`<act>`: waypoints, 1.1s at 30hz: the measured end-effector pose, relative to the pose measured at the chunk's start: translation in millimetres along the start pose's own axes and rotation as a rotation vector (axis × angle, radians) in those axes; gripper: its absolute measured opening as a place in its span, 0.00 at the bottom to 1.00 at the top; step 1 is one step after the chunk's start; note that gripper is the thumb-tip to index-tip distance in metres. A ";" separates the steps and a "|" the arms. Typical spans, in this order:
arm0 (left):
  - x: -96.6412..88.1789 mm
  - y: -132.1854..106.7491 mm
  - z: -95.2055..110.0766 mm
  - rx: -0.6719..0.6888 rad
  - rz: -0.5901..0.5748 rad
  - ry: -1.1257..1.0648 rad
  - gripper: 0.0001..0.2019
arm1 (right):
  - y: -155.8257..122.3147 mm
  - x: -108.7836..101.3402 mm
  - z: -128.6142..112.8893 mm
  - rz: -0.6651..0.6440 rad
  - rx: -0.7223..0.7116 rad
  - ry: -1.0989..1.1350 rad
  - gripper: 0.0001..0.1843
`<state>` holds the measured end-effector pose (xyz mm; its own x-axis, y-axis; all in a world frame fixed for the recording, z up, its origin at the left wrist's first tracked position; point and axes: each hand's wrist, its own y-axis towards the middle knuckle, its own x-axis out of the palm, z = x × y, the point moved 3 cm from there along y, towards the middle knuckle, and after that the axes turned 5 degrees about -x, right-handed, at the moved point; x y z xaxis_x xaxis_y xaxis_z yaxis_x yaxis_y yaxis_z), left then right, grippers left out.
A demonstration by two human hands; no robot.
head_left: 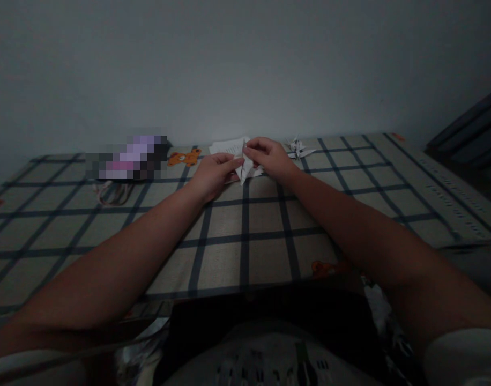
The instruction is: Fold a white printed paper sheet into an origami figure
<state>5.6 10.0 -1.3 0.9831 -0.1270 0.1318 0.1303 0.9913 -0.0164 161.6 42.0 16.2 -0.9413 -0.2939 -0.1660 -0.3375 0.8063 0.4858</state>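
Note:
Between my two hands is a piece of folded white paper [244, 170], pointed at its lower end and held just above the checked tablecloth. My left hand [216, 171] pinches it from the left, thumb on the front face. From the right, my right hand [269, 156] grips its upper part between thumb and fingers. Behind the hands lies a stack of printed paper sheets [225, 147], partly covered by them. Just right of my right hand rest folded paper pieces with sharp points [299, 150], which look like paper cranes.
A checked tablecloth [265, 214] with bear prints covers the table, which meets a plain wall [245, 64]. At the left lies a blurred-out purple and dark object [135, 158] with a looped cord [114, 193] in front. A dark slatted object [470, 128] stands at the far right.

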 end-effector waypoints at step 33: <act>3.3 -4.9 1.6 0.062 0.066 0.205 0.11 | -1.4 -2.7 3.8 -0.051 -0.026 -0.100 0.14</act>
<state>8.0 4.8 0.7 0.9957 -0.0592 -0.0715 0.0624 0.9971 0.0433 164.5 43.6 12.7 -0.9197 -0.2802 -0.2751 -0.3855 0.7777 0.4965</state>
